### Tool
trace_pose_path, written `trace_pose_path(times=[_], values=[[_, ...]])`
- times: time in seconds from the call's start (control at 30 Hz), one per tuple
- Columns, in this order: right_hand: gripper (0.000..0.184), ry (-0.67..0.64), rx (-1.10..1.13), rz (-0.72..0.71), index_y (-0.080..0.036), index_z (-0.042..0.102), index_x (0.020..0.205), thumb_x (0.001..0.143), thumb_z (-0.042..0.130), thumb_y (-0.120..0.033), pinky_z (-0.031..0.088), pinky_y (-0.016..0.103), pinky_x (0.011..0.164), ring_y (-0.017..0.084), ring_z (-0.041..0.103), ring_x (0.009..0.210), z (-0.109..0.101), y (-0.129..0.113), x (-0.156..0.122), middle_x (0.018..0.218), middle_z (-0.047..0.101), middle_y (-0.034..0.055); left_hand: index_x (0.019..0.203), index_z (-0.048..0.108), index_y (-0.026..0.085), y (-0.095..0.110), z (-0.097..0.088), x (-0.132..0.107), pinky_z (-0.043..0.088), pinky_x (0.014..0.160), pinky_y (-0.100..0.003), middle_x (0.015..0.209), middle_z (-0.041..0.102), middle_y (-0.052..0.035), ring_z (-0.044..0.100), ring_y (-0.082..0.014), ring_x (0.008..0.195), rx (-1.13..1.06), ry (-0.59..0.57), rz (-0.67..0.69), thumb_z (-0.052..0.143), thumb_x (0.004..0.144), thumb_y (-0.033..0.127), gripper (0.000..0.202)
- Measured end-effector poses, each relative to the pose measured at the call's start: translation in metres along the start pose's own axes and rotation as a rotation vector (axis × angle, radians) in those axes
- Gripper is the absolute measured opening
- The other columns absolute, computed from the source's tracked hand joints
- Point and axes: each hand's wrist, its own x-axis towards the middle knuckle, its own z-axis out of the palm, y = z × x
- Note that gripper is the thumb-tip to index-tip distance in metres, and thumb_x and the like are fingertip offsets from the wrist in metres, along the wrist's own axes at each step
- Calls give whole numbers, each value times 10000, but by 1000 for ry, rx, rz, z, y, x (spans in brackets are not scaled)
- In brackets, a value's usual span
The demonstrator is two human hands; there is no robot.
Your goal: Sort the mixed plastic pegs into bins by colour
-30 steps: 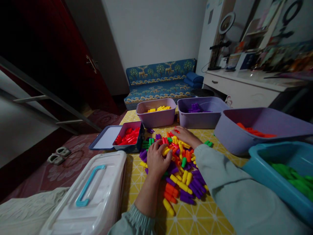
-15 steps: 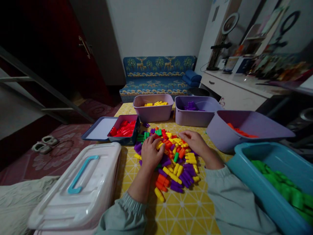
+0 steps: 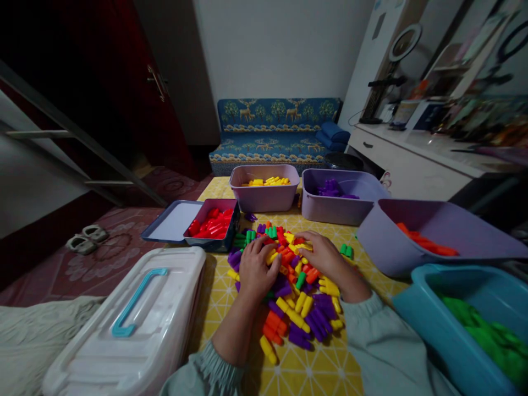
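A heap of plastic toy blocks shaped like fingers and small hands, in yellow, purple, orange, red and green, covers the middle of the table. My left hand (image 3: 259, 269) rests on the heap's left side, thumb and fingers curled around a yellow block (image 3: 271, 256). On the far right of the heap, my right hand (image 3: 324, 254) has its fingertips bent down onto yellow blocks (image 3: 304, 247); its thumb is mostly hidden. A green block (image 3: 346, 251) lies just right of that hand. Nearer me are purple blocks (image 3: 319, 322) and a lone yellow block (image 3: 268, 350).
Behind the heap stand lilac bins with yellow (image 3: 264, 201) and purple (image 3: 340, 212) blocks. A lilac bin (image 3: 383, 253) with orange blocks and a teal bin (image 3: 424, 308) with green ones flank the right. Left are a tin (image 3: 210, 245) of red blocks and a lidded white box (image 3: 165, 308).
My right hand has shifted down and inward onto the yellow blocks. A green block now shows beside it. My left hand stays at the yellow block; the view has shifted slightly.
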Motion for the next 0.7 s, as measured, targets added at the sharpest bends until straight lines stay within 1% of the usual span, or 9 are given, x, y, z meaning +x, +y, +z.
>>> trace_pose_path(times=[0.13, 0.27, 0.33, 0.4, 0.47, 0.5, 0.57, 0.63, 0.7], values=[[551, -34, -4, -49, -138, 565, 1291, 741, 544, -117, 370, 403, 1104, 229, 521, 1248, 15, 2, 20, 1327, 573, 139, 1072, 695, 258, 0, 0, 0, 434, 1009, -422, 1235, 625, -46, 558, -248, 1140, -12, 4, -6, 569, 870, 330, 249], [688, -145, -33, -97, -152, 523, 1353, 668, 547, -92, 320, 395, 1139, 238, 442, 1327, 25, 0, 41, 1419, 495, 133, 1070, 688, 256, -1, 1, 0, 430, 1020, -426, 1242, 623, -46, 552, -251, 1157, -11, -6, -3, 568, 873, 331, 243], [718, -213, -36, -80, -175, 512, 1371, 657, 566, -115, 298, 415, 1147, 258, 405, 1357, 28, 0, 51, 1453, 461, 128, 1073, 681, 254, -1, 1, 0, 429, 1025, -430, 1244, 622, -51, 551, -252, 1165, -10, -7, 1, 558, 880, 328, 240], [718, -288, -23, -56, -182, 518, 1367, 654, 583, -136, 293, 425, 1143, 275, 402, 1359, 31, 1, 58, 1458, 458, 130, 1077, 674, 250, -2, 2, 0, 431, 1026, -433, 1248, 620, -55, 551, -255, 1173, -9, -3, 3, 549, 885, 324, 241], [671, -326, -1, -45, -188, 562, 1315, 646, 599, -146, 335, 422, 1111, 283, 464, 1306, 33, 3, 62, 1404, 517, 127, 1081, 669, 249, -2, 2, 0, 434, 1025, -435, 1250, 618, -58, 555, -256, 1169, -9, 2, 1, 543, 888, 323, 242], [626, -319, 15, -47, -191, 592, 1268, 644, 604, -148, 370, 412, 1081, 279, 509, 1255, 34, 4, 63, 1349, 565, 121, 1083, 667, 249, -2, 2, -1, 435, 1024, -436, 1250, 618, -58, 558, -256, 1166, -9, 3, 1, 543, 888, 324, 243], [512, -270, 49, -65, -200, 641, 1148, 640, 606, -144, 438, 383, 1002, 255, 590, 1117, 35, 6, 62, 1201, 646, 93, 1092, 659, 246, -2, 2, -1, 431, 1033, -434, 1254, 618, -57, 556, -254, 1169, -10, 6, -2, 547, 884, 321, 248], [430, -213, 79, -90, -204, 655, 1049, 631, 596, -123, 468, 352, 942, 227, 617, 1017, 35, 9, 57, 1093, 671, 64, 1122, 642, 238, -2, 2, -1, 420, 1049, -430, 1261, 618, -58, 547, -252, 1186, -13, 7, -1, 556, 876, 312, 272], [410, -197, 132, -96, -199, 645, 1011, 621, 572, -95, 477, 328, 910, 205, 623, 970, 32, 8, 52, 1034, 674, 46, 1171, 618, 230, -1, 2, -1, 411, 1062, -428, 1272, 616, -60, 540, -250, 1199, -14, 6, -3, 565, 866, 304, 318]])
